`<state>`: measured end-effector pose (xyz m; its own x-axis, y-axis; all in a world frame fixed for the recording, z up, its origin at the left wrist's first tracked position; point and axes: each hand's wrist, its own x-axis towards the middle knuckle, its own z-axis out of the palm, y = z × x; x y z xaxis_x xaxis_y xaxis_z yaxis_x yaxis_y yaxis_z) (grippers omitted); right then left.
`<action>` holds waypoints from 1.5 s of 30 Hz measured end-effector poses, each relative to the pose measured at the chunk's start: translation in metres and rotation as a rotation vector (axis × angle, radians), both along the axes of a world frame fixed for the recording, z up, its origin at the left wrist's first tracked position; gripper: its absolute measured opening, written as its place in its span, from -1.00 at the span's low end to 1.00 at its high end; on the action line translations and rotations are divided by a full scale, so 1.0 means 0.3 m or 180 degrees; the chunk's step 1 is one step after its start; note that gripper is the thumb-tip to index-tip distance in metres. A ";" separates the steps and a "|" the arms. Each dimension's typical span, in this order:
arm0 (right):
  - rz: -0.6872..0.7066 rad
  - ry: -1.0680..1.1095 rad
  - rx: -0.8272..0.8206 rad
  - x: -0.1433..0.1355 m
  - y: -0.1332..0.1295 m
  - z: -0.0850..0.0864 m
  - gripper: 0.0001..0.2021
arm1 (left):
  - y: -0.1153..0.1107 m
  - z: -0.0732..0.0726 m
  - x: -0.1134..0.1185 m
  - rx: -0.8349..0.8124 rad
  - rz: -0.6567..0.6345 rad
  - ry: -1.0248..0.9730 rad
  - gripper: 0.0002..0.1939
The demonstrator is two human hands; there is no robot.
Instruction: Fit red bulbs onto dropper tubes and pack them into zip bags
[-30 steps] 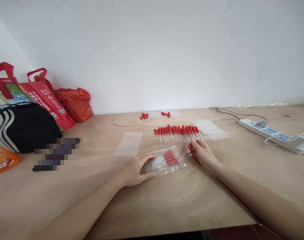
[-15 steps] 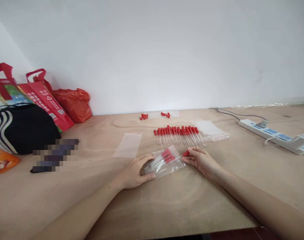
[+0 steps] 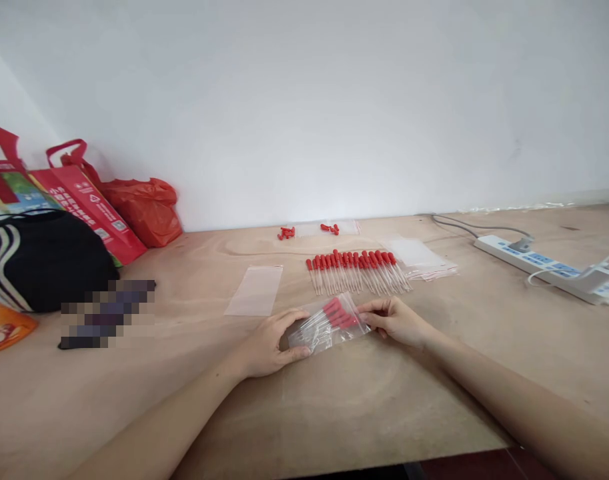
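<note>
- Here, filling the clear bag (image 3: 334, 340) with red-bulbed droppers (image 3: 334, 311) seems the step in hand; the next move likely calls for seating bulbs past its mouth.
- The bag lies on the table (image 3: 334, 420), between both hands.
- Left hand (image 3: 274, 343): clamped on the bag's dropper-tip end.
- Right hand (image 3: 397, 322): fingertips at the mouth; whether pinching anything, I cannot tell.
- Just beyond: a row of loose droppers (image 3: 357, 272).

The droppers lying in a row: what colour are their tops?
The tops are red, best seen in the head view.
</note>
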<state>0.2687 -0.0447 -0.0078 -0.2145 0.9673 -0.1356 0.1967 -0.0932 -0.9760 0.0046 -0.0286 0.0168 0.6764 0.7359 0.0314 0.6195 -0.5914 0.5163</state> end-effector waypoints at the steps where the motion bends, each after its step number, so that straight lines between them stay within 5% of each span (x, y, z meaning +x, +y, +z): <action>1: -0.0096 -0.0046 0.0008 -0.005 -0.004 0.005 -0.65 | 0.001 -0.001 0.000 0.0005 0.0004 -0.0013 -0.50; 8: -0.0225 -0.0530 0.0568 -0.042 -0.030 -0.005 -0.72 | 0.002 0.000 -0.001 0.0042 -0.0075 -0.0056 -0.50; 19: -0.0633 -0.0406 0.0456 -0.054 -0.025 -0.013 -0.72 | 0.002 -0.005 -0.001 0.0039 -0.0060 -0.0075 -0.51; 30: -0.0378 -0.0107 0.0305 -0.089 -0.026 -0.006 -0.68 | 0.027 0.001 0.007 0.0250 0.0239 -0.0471 -0.60; 38: 0.0034 0.0264 0.0466 -0.200 0.020 -0.030 -0.74 | 0.050 -0.031 0.003 -0.0711 0.0994 -0.0589 -0.27; 45: -0.0023 0.0440 0.0962 -0.215 0.050 -0.066 -0.68 | 0.029 -0.004 0.021 -0.1419 0.1040 -0.1428 -0.57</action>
